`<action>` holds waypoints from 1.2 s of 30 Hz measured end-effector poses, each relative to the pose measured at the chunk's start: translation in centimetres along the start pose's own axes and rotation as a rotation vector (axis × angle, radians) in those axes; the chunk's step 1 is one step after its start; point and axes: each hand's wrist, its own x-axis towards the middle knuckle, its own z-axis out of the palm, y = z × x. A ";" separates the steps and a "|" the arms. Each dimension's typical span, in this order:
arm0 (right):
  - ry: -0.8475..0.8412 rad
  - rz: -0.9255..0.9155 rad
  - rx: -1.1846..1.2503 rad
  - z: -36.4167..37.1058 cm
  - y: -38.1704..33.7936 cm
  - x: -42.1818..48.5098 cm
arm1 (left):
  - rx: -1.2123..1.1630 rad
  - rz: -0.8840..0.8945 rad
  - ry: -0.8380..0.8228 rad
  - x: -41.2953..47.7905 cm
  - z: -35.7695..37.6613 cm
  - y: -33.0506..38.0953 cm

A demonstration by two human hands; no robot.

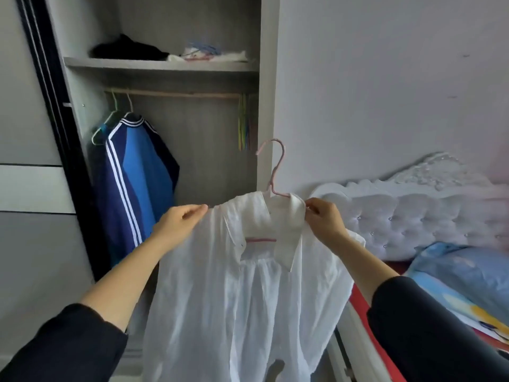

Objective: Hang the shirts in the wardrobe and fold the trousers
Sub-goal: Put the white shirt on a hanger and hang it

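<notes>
A white collared shirt [234,299] hangs on a pink hanger [275,166] that I hold up in front of the open wardrobe [192,161]. My left hand [179,221] pinches the shirt's left shoulder. At the right side of the collar, my right hand [325,219] pinches the fabric. The hanger's hook points up, below and to the right of the wooden rail [176,93]. Its pink crossbar shows through the open collar.
A blue striped jacket [135,183] hangs at the rail's left end, beside an empty white hanger [104,128]. Spare coloured hangers [243,125] hang at the right end. Dark and light clothes lie on the shelf [159,63]. A bed with a white headboard [413,216] stands to the right.
</notes>
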 end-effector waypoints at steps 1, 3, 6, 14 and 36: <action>-0.011 -0.007 0.030 1.0 0.0 0.5 | 0.002 -0.053 -0.006 0.4 -1.3 -1.8; -0.032 -0.028 0.066 2.9 -0.1 1.6 | -0.024 -0.107 -0.047 0.8 -3.0 -4.8; -0.045 -0.033 0.103 5.3 -0.1 3.3 | -0.021 -0.073 -0.074 1.0 -4.2 -7.1; -0.221 0.005 0.266 10.5 0.1 8.2 | -0.206 -0.195 -0.031 5.5 -7.7 -10.2; 0.072 -0.652 -0.324 29.1 -0.2 21.5 | 0.247 0.130 0.350 25.6 -5.3 -18.6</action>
